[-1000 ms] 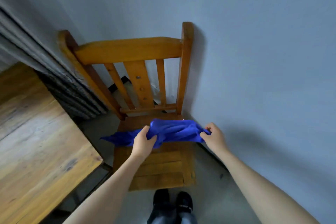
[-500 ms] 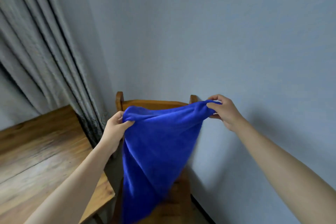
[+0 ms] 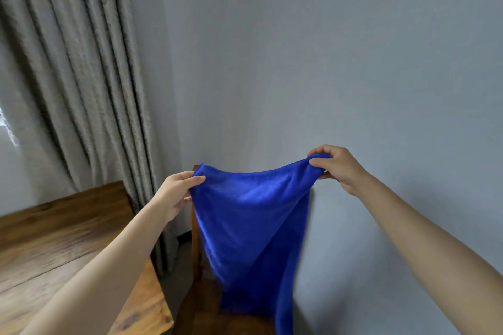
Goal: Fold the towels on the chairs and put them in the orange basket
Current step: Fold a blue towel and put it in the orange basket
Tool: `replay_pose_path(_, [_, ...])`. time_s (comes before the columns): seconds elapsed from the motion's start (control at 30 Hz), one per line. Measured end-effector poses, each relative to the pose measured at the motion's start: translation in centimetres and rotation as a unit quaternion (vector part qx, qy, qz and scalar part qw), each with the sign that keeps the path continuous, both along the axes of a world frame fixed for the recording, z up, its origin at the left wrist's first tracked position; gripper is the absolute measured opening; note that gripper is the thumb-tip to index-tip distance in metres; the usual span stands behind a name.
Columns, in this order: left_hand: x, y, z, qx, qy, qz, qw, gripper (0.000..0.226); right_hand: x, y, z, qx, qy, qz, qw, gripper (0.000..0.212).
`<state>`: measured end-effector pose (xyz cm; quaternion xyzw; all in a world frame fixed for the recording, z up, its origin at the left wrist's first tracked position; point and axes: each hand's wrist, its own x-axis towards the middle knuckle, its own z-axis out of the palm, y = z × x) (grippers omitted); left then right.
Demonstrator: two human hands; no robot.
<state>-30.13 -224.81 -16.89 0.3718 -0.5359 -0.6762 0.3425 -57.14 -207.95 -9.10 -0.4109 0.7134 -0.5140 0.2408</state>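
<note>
Blue towel (image 3: 253,228) held up over wooden chair (image 3: 196,253)
Left hand (image 3: 177,193) and right hand (image 3: 337,168) each pinch a top corner, fingers closed on cloth

a wooden table (image 3: 68,231) stands beside grey curtains (image 3: 76,76) and a bare wall (image 3: 326,49).

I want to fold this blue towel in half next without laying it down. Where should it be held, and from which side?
Keep hold of the two top corners of the blue towel: the left hand and right hand already pinch them from the sides. It hangs freely over the chair with its upper edge sagging between the hands, so those corners can probably just be brought together.
</note>
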Motion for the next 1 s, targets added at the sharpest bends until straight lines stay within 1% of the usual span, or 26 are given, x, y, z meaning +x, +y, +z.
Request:
replay_pose_path(0.1, [0.2, -0.1, 0.5, -0.022, 0.025, 0.004, 0.999, 0.008, -0.7, 0.4, -0.2, 0.021, 0.022, -0.006, 1.000, 0.010])
replay_pose_path(0.23, [-0.1, -0.1, 1.2, -0.059, 0.046, 0.002, 0.997, 0.012, -1.7, 1.1, -1.1, 0.039, 0.040, -0.009, 0.998, 0.008])
replay_pose_path(0.4, [-0.4, 0.2, 1.0, -0.122, 0.010, 0.004, 0.993, 0.010, -1.8, 1.4, -2.7, 0.076, 0.047, 0.037, 0.995, 0.007])
replay_pose_path(0.47, [-0.4, 0.2, 1.1, -0.126, 0.020, 0.027, 0.991, 0.013, -2.0, 1.8, -2.8, 0.114, 0.062, 0.064, 0.989, 0.002])
replay_pose_path(0.53, [0.0, -0.1, 1.6, -0.118, 0.041, 0.050, 0.991, 0.017, -2.6, 2.2, -2.9, 0.171, 0.103, 0.087, 0.976, 0.007])
replay_pose_path(0.6, [0.8, -0.4, 1.8, -0.108, 0.059, 0.068, 0.990, 0.018, -3.1, 2.5, -3.3, 0.201, 0.145, 0.084, 0.965, 0.008])
replay_pose_path(0.63, [1.1, -0.6, 1.9, -0.109, 0.062, 0.073, 0.989, 0.018, -3.3, 2.6, -3.5, 0.203, 0.155, 0.079, 0.964, 0.007])
replay_pose_path(0.73, [1.9, -0.8, 1.3, -0.114, 0.048, 0.081, 0.989, 0.018, -3.7, 2.2, -4.9, 0.203, 0.146, 0.077, 0.965, 0.004])
replay_pose_path(0.8, [1.9, -0.7, 1.5, -0.116, 0.049, 0.079, 0.989, 0.019, -4.0, 2.0, -5.4, 0.195, 0.151, 0.058, 0.967, 0.009])
replay_pose_path(0.87, [1.9, -0.8, 1.8, -0.120, 0.051, 0.085, 0.988, 0.020, -4.4, 1.7, -5.7, 0.183, 0.145, 0.038, 0.972, 0.008])
replay_pose_path(0.93, [2.3, -1.0, 1.8, -0.122, 0.047, 0.094, 0.987, 0.020, -4.5, 1.2, -6.1, 0.172, 0.125, 0.030, 0.977, 0.009])
replay_pose_path(1.0, [2.7, -1.4, 1.7, -0.119, 0.044, 0.102, 0.987, 0.019, -4.3, 0.7, -6.3, 0.144, 0.083, 0.016, 0.986, 0.010])
